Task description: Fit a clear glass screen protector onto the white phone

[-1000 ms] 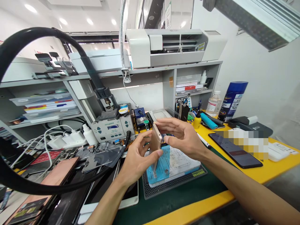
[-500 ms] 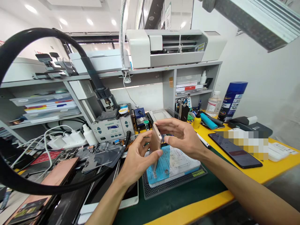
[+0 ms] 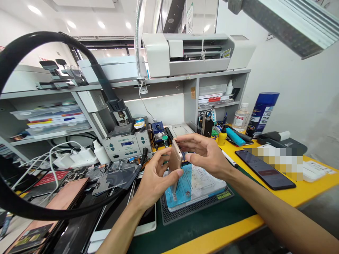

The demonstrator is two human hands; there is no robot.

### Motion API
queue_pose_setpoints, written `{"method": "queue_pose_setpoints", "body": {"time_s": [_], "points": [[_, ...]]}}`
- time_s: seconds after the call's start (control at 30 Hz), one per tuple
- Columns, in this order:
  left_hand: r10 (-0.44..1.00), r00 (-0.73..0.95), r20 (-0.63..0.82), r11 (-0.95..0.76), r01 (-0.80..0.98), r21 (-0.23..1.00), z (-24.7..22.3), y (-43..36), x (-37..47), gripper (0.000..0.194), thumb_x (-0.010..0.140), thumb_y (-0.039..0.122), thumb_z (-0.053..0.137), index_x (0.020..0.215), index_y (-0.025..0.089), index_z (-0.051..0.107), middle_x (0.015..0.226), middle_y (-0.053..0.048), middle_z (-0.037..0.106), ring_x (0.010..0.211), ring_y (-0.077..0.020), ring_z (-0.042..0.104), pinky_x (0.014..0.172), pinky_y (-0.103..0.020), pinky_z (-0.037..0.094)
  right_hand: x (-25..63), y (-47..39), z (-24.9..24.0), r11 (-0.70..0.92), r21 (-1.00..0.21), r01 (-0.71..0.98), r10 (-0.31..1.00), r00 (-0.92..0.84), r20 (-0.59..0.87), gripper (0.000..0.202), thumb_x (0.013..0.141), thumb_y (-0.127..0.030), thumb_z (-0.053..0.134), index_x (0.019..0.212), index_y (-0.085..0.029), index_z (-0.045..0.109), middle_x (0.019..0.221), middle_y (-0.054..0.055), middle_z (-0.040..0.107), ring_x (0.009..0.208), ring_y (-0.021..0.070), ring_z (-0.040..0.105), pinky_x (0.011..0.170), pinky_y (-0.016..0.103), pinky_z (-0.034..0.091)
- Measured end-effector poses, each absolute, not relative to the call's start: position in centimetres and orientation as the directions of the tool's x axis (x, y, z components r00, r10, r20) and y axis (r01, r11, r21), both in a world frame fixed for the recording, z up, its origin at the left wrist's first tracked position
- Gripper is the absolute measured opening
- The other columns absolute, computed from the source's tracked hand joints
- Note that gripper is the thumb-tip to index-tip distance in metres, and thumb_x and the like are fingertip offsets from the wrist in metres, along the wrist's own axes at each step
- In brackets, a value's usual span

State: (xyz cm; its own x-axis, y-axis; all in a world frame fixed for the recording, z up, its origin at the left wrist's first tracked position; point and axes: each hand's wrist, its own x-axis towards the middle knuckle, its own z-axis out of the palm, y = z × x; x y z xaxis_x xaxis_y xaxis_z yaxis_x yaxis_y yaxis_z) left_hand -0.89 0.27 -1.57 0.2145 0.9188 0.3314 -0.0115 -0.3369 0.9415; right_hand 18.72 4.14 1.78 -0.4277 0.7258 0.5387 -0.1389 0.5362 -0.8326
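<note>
A gold smartphone (image 3: 175, 160) stands on edge, tilted, above a blue-and-white flat box (image 3: 203, 180). My left hand (image 3: 156, 176) is closed on the phone, its thumb across the lower part and its fingers on the far side. My right hand (image 3: 209, 151) grips from the other side, with fingers at the top edge and the thumb close to the face turned away. A small dark blue patch shows between that thumb and the phone; I cannot tell what it is. Beneath the box lies a dark perforated mat (image 3: 169, 217).
A white-framed tablet (image 3: 148, 220) and phone parts lie at left, inside the loop of a black hose (image 3: 53, 211). Behind stands a grey hot-air station (image 3: 127, 146). A black phone (image 3: 265, 169), a yellow bottle (image 3: 222, 137) and a blue spray can (image 3: 262, 114) are at right.
</note>
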Motion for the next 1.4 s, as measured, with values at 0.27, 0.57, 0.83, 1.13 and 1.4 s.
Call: {"method": "queue_pose_setpoints", "body": {"time_s": [0.27, 0.57, 0.83, 1.13, 1.4], "points": [[0.919, 0.212, 0.332, -0.335, -0.019, 0.942, -1.57, 0.15, -0.92, 0.053, 0.084, 0.035, 0.078, 0.131, 0.025, 0.054, 0.129, -0.01, 0.06, 0.123, -0.0282, 0.058, 0.103, -0.039, 0.047, 18.74, 4.14, 1.81, 0.524, -0.839, -0.147, 0.727, -0.436, 0.53, 0.042, 0.081, -0.019, 0.071, 0.123, -0.019, 0.066, 0.124, 0.009, 0.072, 0.116, 0.0252, 0.068, 0.1, 0.041, 0.057], [0.914, 0.224, 0.34, -0.341, -0.035, 0.94, -1.8, 0.37, -0.99, 0.052, 0.085, 0.034, 0.077, 0.131, 0.026, 0.054, 0.129, -0.008, 0.061, 0.122, -0.0259, 0.059, 0.102, -0.036, 0.047, 18.77, 4.01, 1.85, 0.516, -0.841, -0.16, 0.725, -0.441, 0.529, 0.041, 0.081, -0.02, 0.071, 0.122, -0.019, 0.066, 0.122, 0.01, 0.072, 0.114, 0.0252, 0.069, 0.098, 0.041, 0.057], [0.91, 0.22, 0.352, -0.351, -0.042, 0.935, -1.88, 0.37, -0.96, 0.051, 0.085, 0.033, 0.077, 0.13, 0.025, 0.054, 0.128, -0.009, 0.061, 0.12, -0.0261, 0.06, 0.102, -0.036, 0.047, 18.79, 4.11, 1.81, 0.519, -0.839, -0.16, 0.721, -0.445, 0.531, 0.041, 0.082, -0.02, 0.071, 0.123, -0.018, 0.066, 0.123, 0.01, 0.072, 0.115, 0.0259, 0.068, 0.099, 0.042, 0.057], [0.922, 0.197, 0.334, -0.338, -0.014, 0.941, -1.6, 0.26, -0.78, 0.052, 0.083, 0.034, 0.077, 0.128, 0.023, 0.053, 0.126, -0.011, 0.062, 0.117, -0.0276, 0.061, 0.098, -0.038, 0.049, 18.82, 4.16, 1.86, 0.511, -0.844, -0.162, 0.721, -0.454, 0.524, 0.04, 0.082, -0.022, 0.072, 0.122, -0.019, 0.066, 0.12, 0.01, 0.073, 0.113, 0.0257, 0.069, 0.097, 0.043, 0.058], [0.92, 0.19, 0.342, -0.348, -0.001, 0.937, -1.53, 0.28, -0.76, 0.052, 0.083, 0.034, 0.077, 0.128, 0.023, 0.053, 0.123, -0.011, 0.063, 0.115, -0.0267, 0.061, 0.096, -0.037, 0.05, 19.01, 4.13, 1.84, 0.511, -0.849, -0.134, 0.726, -0.461, 0.51, 0.042, 0.083, -0.025, 0.073, 0.124, -0.019, 0.065, 0.122, 0.011, 0.072, 0.114, 0.0268, 0.069, 0.098, 0.043, 0.057]]}}
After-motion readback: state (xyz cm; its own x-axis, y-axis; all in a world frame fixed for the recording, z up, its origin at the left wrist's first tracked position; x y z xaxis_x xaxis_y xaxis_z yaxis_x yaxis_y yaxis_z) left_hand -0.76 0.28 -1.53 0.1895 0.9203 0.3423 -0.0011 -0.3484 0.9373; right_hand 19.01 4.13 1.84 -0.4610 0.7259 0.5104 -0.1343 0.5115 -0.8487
